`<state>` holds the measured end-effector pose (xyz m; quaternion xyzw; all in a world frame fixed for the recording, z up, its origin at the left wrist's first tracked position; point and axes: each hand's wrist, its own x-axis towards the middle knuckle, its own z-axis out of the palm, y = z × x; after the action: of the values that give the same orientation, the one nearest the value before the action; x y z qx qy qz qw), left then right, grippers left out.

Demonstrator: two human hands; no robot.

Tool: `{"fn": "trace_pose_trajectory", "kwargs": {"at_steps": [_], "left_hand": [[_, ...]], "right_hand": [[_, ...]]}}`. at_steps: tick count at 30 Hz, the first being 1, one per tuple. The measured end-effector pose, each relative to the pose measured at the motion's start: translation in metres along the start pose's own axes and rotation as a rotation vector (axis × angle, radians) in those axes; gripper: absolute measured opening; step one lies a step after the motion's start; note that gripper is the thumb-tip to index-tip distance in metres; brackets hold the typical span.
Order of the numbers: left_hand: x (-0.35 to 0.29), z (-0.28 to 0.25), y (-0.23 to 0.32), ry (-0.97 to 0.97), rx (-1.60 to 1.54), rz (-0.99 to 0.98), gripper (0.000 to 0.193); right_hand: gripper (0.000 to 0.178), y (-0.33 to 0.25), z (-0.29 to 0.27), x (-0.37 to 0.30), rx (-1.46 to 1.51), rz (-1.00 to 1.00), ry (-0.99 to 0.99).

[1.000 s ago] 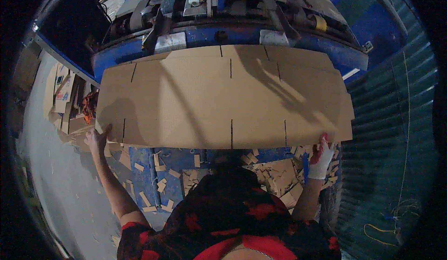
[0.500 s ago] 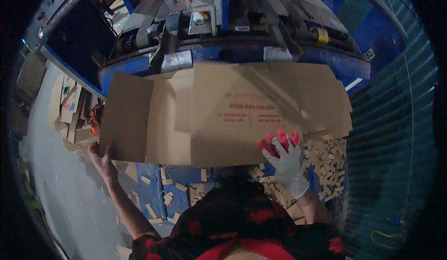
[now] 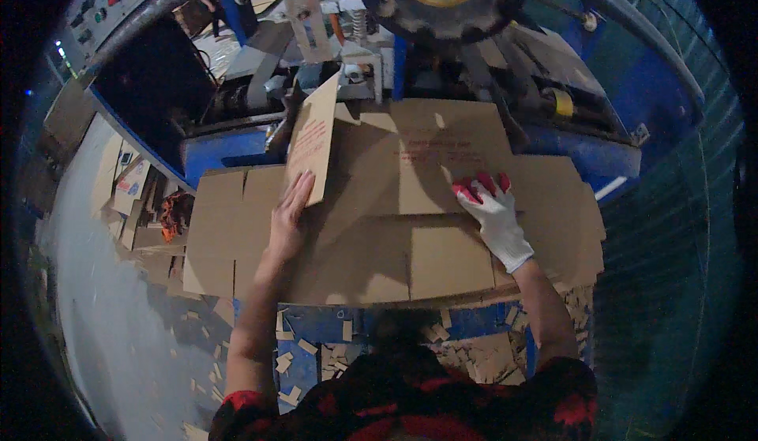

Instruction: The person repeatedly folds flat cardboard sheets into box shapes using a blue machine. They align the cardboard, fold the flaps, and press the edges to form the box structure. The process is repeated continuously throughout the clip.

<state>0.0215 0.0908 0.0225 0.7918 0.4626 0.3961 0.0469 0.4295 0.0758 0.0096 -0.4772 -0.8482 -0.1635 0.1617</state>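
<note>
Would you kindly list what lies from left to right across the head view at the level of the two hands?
Stacked cardboard pieces by the floor → orange item → left edge of the cardboard sheet → bare left hand under the raised flap → gloved right hand → sheet's right flap → teal corrugated wall.

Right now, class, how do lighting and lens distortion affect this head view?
Head view: dim overall; the folded cardboard sheet is brightest, the blue machine behind it darker; the fisheye bends the sheet's edges and blackens the corners; the right hand's white glove stands out, the bare left hand less.
</note>
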Motion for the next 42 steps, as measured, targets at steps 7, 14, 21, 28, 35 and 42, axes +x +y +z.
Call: {"fn": "trace_pose_trajectory", "kwargs": {"at_steps": [7, 14, 21, 28, 35, 42], "left_hand": [[0.134, 0.058, -0.074, -0.172, 0.532, -0.325, 0.055], [0.102, 0.047, -0.069, -0.147, 0.206, -0.164, 0.048], [-0.115, -0.127, -0.075, -0.035, 1.017, -0.968, 0.074], [-0.208, -0.178, -0.095, -0.147, 0.835, -1.030, 0.082], [-0.180, -0.190, -0.066, -0.273, 0.831, -1.161, 0.099], [-0.156, -0.208, -0.009, 0.491, -0.037, -0.609, 0.068]], "right_hand": [[0.047, 0.058, 0.046, 0.133, -0.412, 0.240, -0.193], [0.032, 0.087, 0.031, 0.124, -0.012, 0.288, 0.199], [0.051, 0.015, -0.049, -0.082, -0.116, 0.522, -0.086], [0.061, -0.050, -0.087, -0.187, -0.307, 0.807, -0.070], [0.058, -0.062, -0.088, -0.232, 0.852, 1.471, 0.545], [0.048, -0.091, -0.117, -0.189, 0.782, 1.110, 0.926]]}}
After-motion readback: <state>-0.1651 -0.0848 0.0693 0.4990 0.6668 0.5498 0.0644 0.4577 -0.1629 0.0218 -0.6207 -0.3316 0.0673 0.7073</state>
